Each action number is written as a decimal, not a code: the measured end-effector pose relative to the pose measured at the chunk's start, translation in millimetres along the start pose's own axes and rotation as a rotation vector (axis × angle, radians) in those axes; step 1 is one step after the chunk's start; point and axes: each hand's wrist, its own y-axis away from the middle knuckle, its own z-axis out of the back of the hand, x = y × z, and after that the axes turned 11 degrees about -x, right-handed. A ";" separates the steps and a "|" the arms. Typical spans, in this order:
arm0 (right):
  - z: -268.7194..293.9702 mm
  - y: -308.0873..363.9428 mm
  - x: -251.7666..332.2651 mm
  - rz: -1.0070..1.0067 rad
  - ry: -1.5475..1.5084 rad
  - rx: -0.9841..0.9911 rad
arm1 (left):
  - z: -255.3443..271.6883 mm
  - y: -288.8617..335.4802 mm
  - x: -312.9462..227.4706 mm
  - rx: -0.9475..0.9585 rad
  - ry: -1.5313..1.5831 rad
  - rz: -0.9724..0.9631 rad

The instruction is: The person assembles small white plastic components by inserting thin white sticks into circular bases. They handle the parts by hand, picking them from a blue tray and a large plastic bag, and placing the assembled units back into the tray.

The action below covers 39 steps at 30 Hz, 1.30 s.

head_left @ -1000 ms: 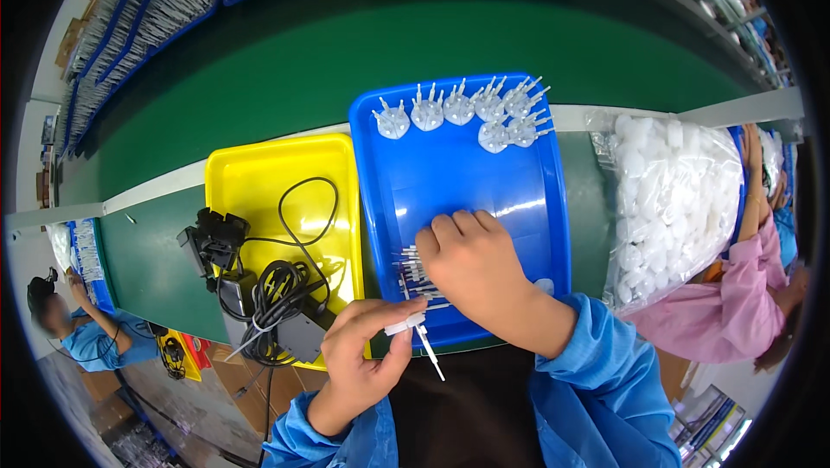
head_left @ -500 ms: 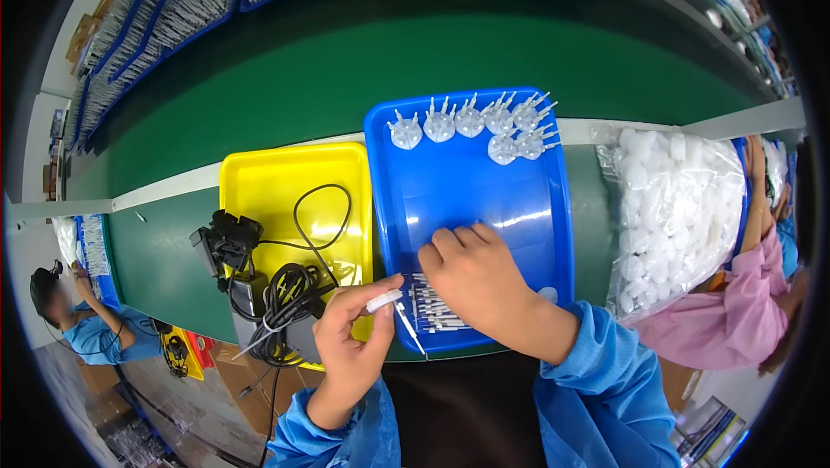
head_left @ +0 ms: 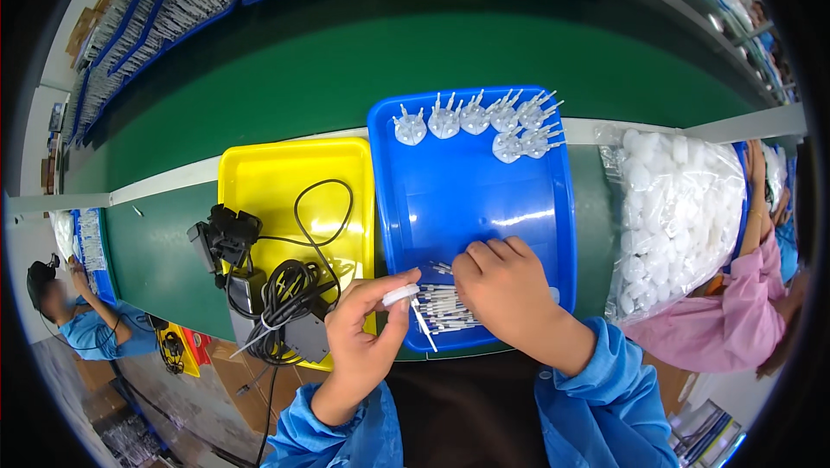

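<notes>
Between thumb and fingers of my left hand (head_left: 367,330) is a small round white plastic piece (head_left: 400,295). A thin white stick (head_left: 424,326) points down from it toward the tray's near edge. My right hand (head_left: 510,291) is over the near part of the blue tray (head_left: 471,200), at the pile of thin white sticks (head_left: 445,310). Its fingers are curled together and the fingertips are partly hidden, so what they pinch does not show. Several clear-white round pieces with upright sticks (head_left: 444,119) stand along the tray's far side.
Left of the blue tray lies a yellow tray (head_left: 259,157) with black cables (head_left: 290,295) and a black device (head_left: 226,237). A clear bag of white plastic pieces (head_left: 674,217) is at the right, beside a person in a pink sleeve (head_left: 722,304). Blue trays of sticks (head_left: 203,6) line the back left.
My right hand has drawn back toward me and slightly right, uncovering more of the stick pile. My left hand has shifted a little right, still with the round piece.
</notes>
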 end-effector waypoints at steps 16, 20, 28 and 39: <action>31.0 31.0 6.2 -0.289 -0.527 -0.286 | -29.6 -2.5 -6.9 0.066 0.256 0.155; 32.4 30.1 4.4 -0.313 -0.561 -0.261 | -31.0 -7.3 -8.0 0.068 0.282 0.145; 32.4 31.8 2.7 -0.423 -0.680 -0.182 | -27.8 -13.7 -4.6 0.062 -0.023 -0.107; 31.2 26.9 1.2 -0.380 -0.591 -0.177 | -31.0 -20.3 -11.8 0.051 -0.192 -0.280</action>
